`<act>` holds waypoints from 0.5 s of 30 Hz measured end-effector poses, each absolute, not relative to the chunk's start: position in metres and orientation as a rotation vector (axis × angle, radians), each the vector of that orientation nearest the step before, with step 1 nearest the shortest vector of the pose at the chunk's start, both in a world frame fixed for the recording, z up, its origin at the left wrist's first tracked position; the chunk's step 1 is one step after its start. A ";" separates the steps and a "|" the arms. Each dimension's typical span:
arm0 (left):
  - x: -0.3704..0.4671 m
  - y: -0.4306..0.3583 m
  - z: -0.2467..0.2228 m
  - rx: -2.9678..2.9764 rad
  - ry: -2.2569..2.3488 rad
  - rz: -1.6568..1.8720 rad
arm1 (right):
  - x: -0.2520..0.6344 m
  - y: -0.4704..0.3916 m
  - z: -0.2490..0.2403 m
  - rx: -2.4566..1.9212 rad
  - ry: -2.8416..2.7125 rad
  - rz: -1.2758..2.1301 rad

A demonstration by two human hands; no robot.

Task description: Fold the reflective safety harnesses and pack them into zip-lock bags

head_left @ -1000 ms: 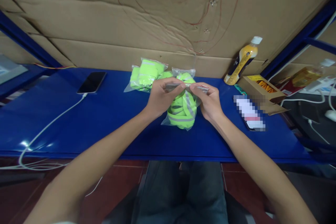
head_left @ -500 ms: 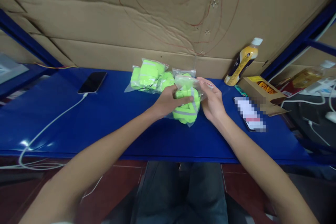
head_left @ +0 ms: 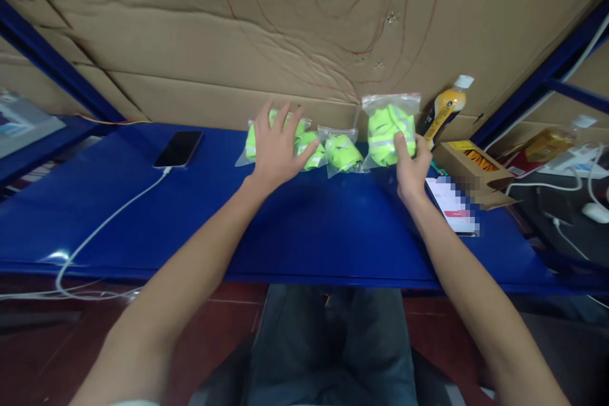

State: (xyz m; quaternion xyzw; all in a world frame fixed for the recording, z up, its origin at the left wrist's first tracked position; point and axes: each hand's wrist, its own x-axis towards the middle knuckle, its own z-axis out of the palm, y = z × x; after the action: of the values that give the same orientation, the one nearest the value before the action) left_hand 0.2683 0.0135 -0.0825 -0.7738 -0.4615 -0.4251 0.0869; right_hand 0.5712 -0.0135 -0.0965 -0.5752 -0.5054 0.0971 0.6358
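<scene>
My right hand [head_left: 413, 168] pinches a clear zip bag with folded neon-yellow reflective fabric [head_left: 387, 133], upright at the back of the blue table, just left of the drink bottle. My left hand [head_left: 278, 149] has its fingers spread over a group of similar bags at the back; it partly hides them, and whether it touches them is unclear. One bag of that group [head_left: 311, 152] shows beside my left thumb. Between my hands another neon-yellow bag [head_left: 343, 153] lies on the table.
A black phone [head_left: 178, 149] with a white cable lies at the left of the blue table [head_left: 323, 235]. On the right are a yellow drink bottle [head_left: 447, 108], a lit phone [head_left: 451, 203] and an open cardboard box [head_left: 476, 162]. Cardboard [head_left: 190, 32] lines the back.
My right hand has moved right and back with the bag. My left hand has let go of that bag, moved left and spread over the other bags. The view has shifted slightly.
</scene>
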 end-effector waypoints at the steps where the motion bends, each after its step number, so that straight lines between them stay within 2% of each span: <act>1: 0.263 0.018 -0.087 -2.311 -1.414 -1.131 | 0.580 -0.010 -0.098 -1.476 -1.257 0.179; 5: 0.256 0.028 -0.106 -2.374 -1.506 -0.836 | 0.587 -0.009 -0.102 -1.927 -1.600 -0.052; 10: 0.258 0.032 -0.108 -2.366 -1.557 -0.798 | 0.559 -0.015 -0.093 -1.850 -1.964 -0.288; 15: 0.247 0.041 -0.104 -2.364 -1.621 -0.900 | 0.526 -0.009 -0.101 -1.765 -2.212 -0.304</act>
State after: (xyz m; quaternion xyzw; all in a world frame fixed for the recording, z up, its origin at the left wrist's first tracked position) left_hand 0.2468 0.0410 -0.1036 -0.7850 -0.5382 -0.2989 0.0687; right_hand 0.5255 -0.0091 -0.1006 -0.6135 -0.7687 -0.1055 0.1470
